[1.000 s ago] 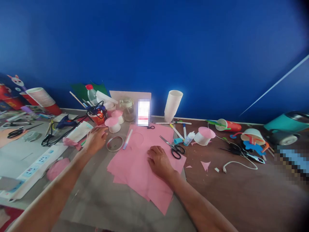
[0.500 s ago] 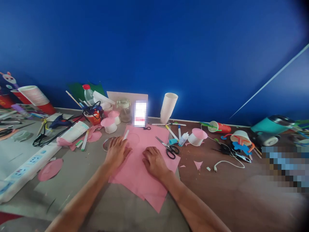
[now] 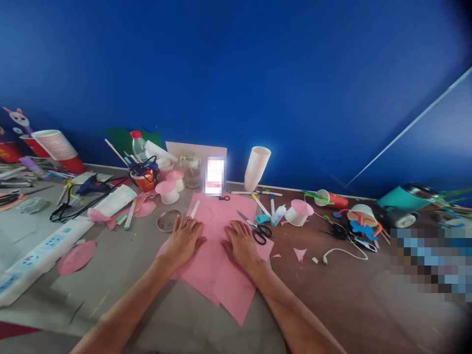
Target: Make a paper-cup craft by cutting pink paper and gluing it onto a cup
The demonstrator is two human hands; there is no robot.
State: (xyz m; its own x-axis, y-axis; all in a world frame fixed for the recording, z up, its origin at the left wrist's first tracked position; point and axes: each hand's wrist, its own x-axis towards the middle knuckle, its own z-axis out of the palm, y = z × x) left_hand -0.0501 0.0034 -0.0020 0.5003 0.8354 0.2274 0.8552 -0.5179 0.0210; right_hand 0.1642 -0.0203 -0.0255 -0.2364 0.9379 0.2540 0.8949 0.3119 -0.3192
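Overlapping sheets of pink paper (image 3: 210, 275) lie in the middle of the table. My left hand (image 3: 185, 242) rests flat on their left part, fingers apart, with a white marker (image 3: 195, 209) just beyond its fingertips. On the right part of the paper lies my right hand (image 3: 241, 244), fingers spread and holding nothing. Scissors with black handles (image 3: 260, 232) are right of it, partly on the paper. A clear tape ring (image 3: 168, 220) sits beyond my left hand. A faint round outline shows on the paper near the marker.
A blurred lit screen (image 3: 215, 176) and stacked white cups (image 3: 257, 168) stand by the wall. At right are a glue bottle (image 3: 279, 215), a pink-topped cup (image 3: 298, 213) and a white cable (image 3: 344, 250). A power strip (image 3: 44, 253) and pink oval (image 3: 76, 257) lie left.
My left hand has moved slightly right and nearer to me, uncovering the tape ring. My right hand has shifted slightly right, its fingers more spread. The camera view has shifted a little.
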